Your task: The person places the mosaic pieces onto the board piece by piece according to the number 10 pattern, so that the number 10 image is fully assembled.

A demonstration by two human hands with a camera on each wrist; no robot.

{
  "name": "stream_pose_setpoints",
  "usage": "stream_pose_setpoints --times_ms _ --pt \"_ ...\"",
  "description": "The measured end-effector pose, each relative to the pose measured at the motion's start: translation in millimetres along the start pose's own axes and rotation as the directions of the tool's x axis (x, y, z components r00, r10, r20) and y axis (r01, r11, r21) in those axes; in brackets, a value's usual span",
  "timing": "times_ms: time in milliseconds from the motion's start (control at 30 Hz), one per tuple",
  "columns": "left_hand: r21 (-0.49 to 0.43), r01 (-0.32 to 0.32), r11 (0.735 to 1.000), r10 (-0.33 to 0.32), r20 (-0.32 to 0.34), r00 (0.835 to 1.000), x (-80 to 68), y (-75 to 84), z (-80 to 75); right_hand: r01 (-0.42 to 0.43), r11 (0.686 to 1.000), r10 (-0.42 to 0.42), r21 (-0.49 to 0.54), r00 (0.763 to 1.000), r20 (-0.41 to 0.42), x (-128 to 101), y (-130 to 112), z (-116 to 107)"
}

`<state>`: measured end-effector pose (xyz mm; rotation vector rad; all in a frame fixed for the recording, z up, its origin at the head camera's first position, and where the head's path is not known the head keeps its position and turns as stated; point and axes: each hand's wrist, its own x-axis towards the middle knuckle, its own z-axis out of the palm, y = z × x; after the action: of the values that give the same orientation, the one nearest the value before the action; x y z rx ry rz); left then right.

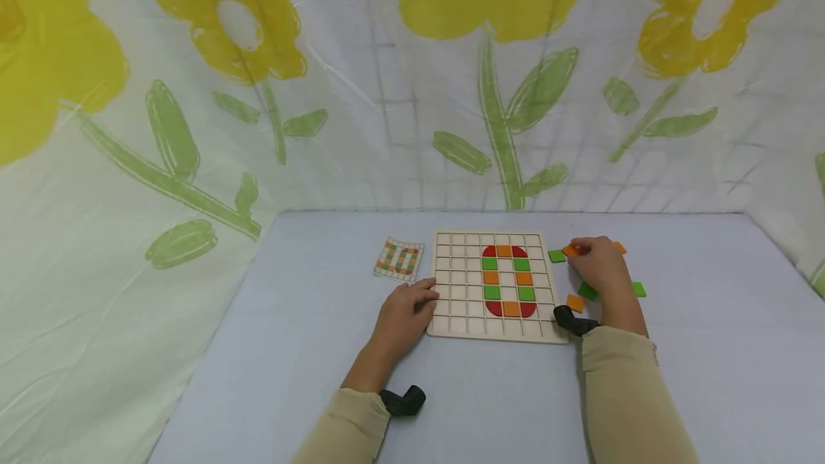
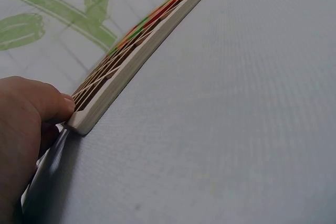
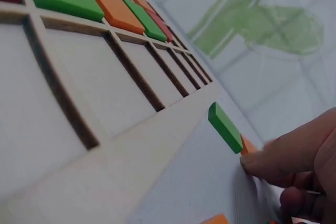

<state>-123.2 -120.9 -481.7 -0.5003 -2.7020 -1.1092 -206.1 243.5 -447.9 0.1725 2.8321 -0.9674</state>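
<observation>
A wooden grid board (image 1: 451, 285) lies flat on the table, with red, green and orange tiles (image 1: 507, 279) set in it as an oval ring. My left hand (image 1: 406, 310) rests against the board's left edge; its thumb (image 2: 55, 106) touches the board's corner (image 2: 86, 121). My right hand (image 1: 596, 263) is to the right of the board among loose tiles. Its curled fingers pinch an orange tile (image 1: 570, 250) (image 3: 247, 144) that lies next to a green tile (image 1: 556, 255) (image 3: 226, 127).
A small pattern card (image 1: 399, 259) lies left of the board. More loose tiles sit around my right hand: orange (image 1: 576, 302), green (image 1: 638, 289), orange (image 1: 619, 247). A flower-printed curtain (image 1: 412, 92) closes off the back and sides of the grey table (image 1: 290, 349).
</observation>
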Motion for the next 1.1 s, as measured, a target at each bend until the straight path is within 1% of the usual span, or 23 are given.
stream_pose_setpoints --times_ms 200,333,433,567,633,700,767,800,900,967,1100 --pt "0.001 0.006 1.000 -0.006 0.004 1.000 -0.2 -1.7 -2.7 -0.064 0.998 0.063 0.011 0.997 0.054 0 -8 -1" --pt "0.007 0.001 1.000 -0.001 0.003 1.000 -0.7 -2.9 -4.5 -0.079 0.996 0.076 0.050 0.996 0.049 -3 -11 0" --pt "0.011 -0.011 1.000 0.011 -0.009 1.000 -0.5 -3.5 -6.2 -0.053 0.995 0.053 0.084 0.999 0.005 -4 -14 1" --pt "0.015 -0.029 0.999 0.029 -0.017 0.999 1.5 -3.6 -7.7 -0.008 0.988 0.021 0.153 0.996 -0.082 -4 -22 3" --pt "0.008 -0.025 1.000 0.025 -0.009 1.000 2.7 -2.9 -8.3 0.015 0.982 0.007 0.190 0.994 -0.113 -5 -32 6" --pt "-0.001 -0.021 1.000 0.021 0.000 1.000 3.7 -2.0 -8.6 0.063 0.973 -0.038 0.223 0.993 -0.115 -5 -47 12" --pt "-0.009 -0.007 1.000 0.007 0.010 1.000 4.2 -1.5 -8.6 0.119 0.967 -0.102 0.224 0.991 -0.085 -5 -67 24" --pt "-0.014 0.001 1.000 -0.001 0.014 1.000 4.1 -1.4 -8.3 0.145 0.964 -0.137 0.221 0.989 -0.050 -6 -79 32" --pt "-0.023 0.026 0.999 -0.026 0.029 0.999 4.2 -2.1 -6.6 0.225 0.953 -0.237 0.202 0.971 0.039 -7 -113 57" --pt "-0.022 0.032 0.999 -0.031 0.033 0.999 3.8 -2.2 -4.9 0.254 0.949 -0.274 0.187 0.958 0.089 -6 -131 72" --pt "-0.019 0.037 0.999 -0.036 0.035 0.999 1.7 -1.7 -2.4 0.305 0.944 -0.321 0.126 0.938 0.130 5 -154 89"
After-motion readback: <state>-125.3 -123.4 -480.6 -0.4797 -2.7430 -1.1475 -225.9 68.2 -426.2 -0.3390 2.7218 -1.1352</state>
